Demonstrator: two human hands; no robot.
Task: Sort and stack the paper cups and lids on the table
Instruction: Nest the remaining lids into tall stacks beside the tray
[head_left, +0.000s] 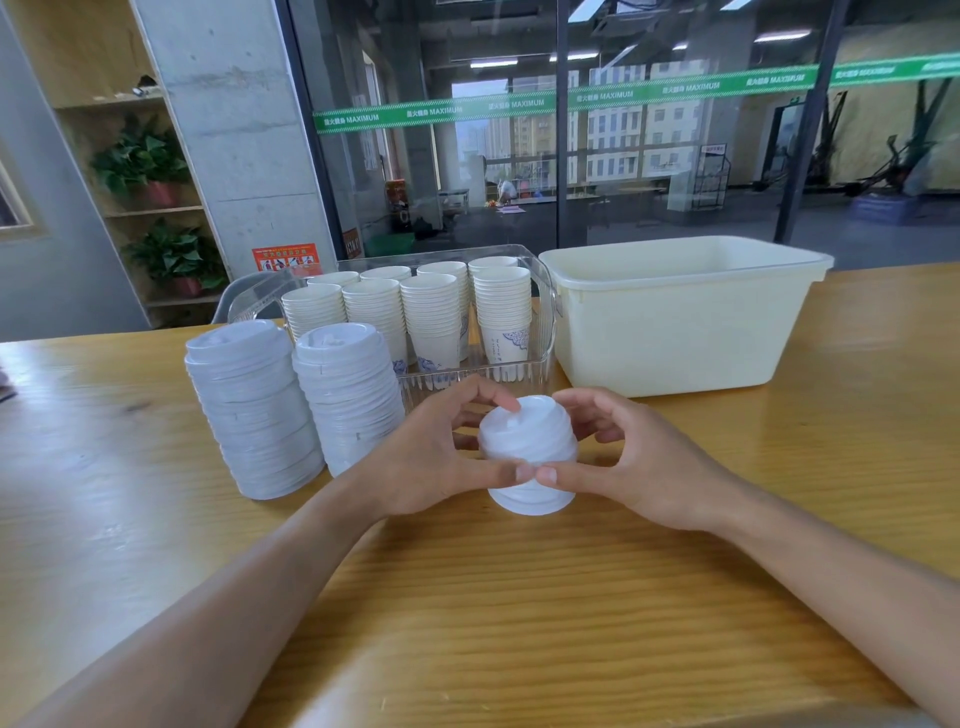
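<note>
short stack of white lids (527, 457) stands on the wooden table (519, 597) near centre, cupped from both sides: left hand (436, 457) and right hand (628, 462) curl round it, thumb tips meeting at its near face. to its left, two taller lid stacks (301, 405) stand side by side; behind, a clear tray (540, 312) holds rows of stacked paper cups (415, 306), with a cream tub (680, 317) just beside the tray on the right.

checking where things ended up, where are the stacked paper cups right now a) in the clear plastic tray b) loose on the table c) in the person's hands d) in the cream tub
a: the paper cups stand in stacks inside the clear plastic tray, left of the cream tub.
</note>
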